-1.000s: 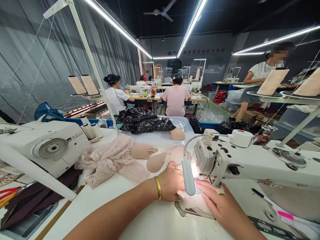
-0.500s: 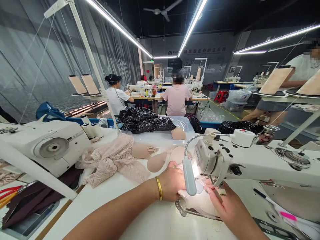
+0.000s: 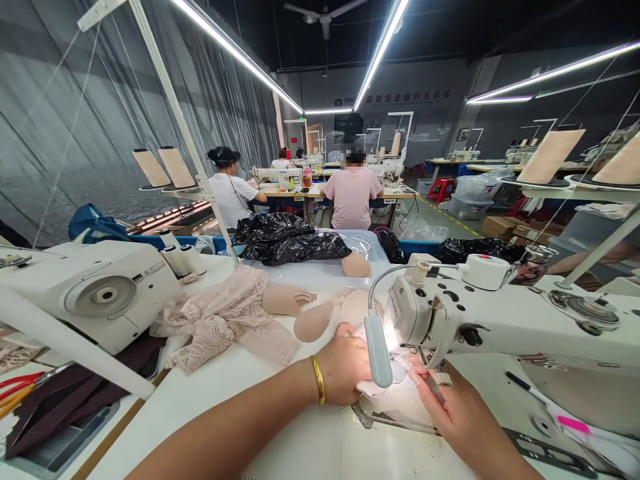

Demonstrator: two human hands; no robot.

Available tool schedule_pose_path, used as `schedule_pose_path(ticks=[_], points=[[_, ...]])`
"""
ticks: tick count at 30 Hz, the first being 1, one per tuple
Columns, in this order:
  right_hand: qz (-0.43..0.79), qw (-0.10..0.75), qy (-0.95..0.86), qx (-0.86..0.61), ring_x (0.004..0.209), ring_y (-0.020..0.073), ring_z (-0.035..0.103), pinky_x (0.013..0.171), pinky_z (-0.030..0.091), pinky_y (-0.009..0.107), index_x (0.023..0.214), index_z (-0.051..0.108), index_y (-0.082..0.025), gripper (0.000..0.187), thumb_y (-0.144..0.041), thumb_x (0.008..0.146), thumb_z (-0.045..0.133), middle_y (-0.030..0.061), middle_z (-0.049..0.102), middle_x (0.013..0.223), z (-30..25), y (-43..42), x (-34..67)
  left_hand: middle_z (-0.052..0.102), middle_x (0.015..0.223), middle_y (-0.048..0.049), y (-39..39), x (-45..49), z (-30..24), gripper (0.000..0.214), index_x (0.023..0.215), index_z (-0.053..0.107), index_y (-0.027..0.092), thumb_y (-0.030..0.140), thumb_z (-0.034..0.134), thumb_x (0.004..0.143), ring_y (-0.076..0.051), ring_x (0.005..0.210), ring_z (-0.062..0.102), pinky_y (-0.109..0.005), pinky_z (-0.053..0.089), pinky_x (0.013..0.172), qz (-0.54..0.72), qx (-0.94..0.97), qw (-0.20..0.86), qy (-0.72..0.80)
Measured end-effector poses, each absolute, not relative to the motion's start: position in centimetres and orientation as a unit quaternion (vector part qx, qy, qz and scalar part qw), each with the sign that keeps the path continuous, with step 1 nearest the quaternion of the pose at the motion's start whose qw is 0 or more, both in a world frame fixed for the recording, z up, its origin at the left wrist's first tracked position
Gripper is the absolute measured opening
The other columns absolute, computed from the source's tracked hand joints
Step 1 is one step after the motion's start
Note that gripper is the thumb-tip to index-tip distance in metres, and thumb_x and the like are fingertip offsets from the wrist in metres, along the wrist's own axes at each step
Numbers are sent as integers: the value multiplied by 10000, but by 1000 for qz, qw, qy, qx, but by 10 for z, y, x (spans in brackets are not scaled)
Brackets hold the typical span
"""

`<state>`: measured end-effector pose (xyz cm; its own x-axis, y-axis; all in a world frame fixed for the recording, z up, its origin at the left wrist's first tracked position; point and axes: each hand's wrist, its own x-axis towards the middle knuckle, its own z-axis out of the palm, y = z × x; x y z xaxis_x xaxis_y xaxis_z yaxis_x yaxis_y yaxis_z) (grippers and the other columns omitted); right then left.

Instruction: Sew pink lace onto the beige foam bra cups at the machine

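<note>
Currently, the fabric point(image 3: 399, 371) lies between the left hand point(image 3: 345, 369), its grip hidden by the lamp point(image 3: 379, 353), and the right fingers point(image 3: 423, 387), narrowed on its edge, so uneven pulling could skew it or bring fingertips under the machine point(image 3: 406, 319).

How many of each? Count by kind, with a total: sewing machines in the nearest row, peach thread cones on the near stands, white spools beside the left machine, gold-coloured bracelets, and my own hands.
Sewing machines: 2
Peach thread cones: 4
White spools: 3
Gold-coloured bracelet: 1
Hands, left hand and right hand: 2
Total: 12
</note>
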<state>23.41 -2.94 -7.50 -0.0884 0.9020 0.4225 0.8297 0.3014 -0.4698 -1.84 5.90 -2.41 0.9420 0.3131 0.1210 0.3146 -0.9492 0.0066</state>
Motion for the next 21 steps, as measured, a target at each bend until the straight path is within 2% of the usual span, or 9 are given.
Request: schedule_pose_path(ticks=[4, 9, 14, 17, 21], points=[[55, 341, -731, -589, 882, 267, 734, 605, 552, 334, 1008, 683, -264, 303, -409, 1070, 424, 98, 711, 1012, -75, -30, 234, 727, 937, 11, 59, -18, -24, 120, 854, 601, 200, 149, 664, 766, -226, 894, 622, -533, 291, 949, -58, -981, -36, -183], [70, 346, -730, -585, 761, 267, 722, 515, 525, 327, 937, 649, -286, 296, -446, 1051, 429, 69, 689, 860, -76, -30, 237, 750, 1049, -18, 58, -18, -26, 155, 909, 627, 199, 170, 678, 766, -257, 960, 634, -548, 281, 952, -68, -979, -47, -188], [87, 349, -726, -586, 710, 303, 713, 500, 532, 372, 925, 624, -319, 279, -459, 1043, 414, 43, 632, 713, -78, -31, 238, 746, 1020, -38, 57, -17, -32, 90, 881, 617, 191, 209, 659, 803, -243, 887, 624, -533, 287, 926, -83, -976, -23, -198], [82, 351, -728, -583, 745, 315, 722, 536, 552, 387, 949, 633, -319, 258, -449, 1036, 428, 48, 639, 713, -77, -31, 238, 720, 940, -31, 54, -17, -35, 69, 876, 606, 189, 212, 641, 821, -236, 849, 604, -531, 283, 916, -98, -975, -5, -198], [70, 355, -733, -576, 796, 301, 725, 566, 564, 376, 914, 630, -312, 258, -435, 1033, 437, 64, 693, 822, -74, -31, 236, 675, 858, -32, 50, -16, -36, 50, 831, 603, 180, 184, 642, 800, -221, 791, 566, -534, 279, 911, -98, -976, 29, -193]])
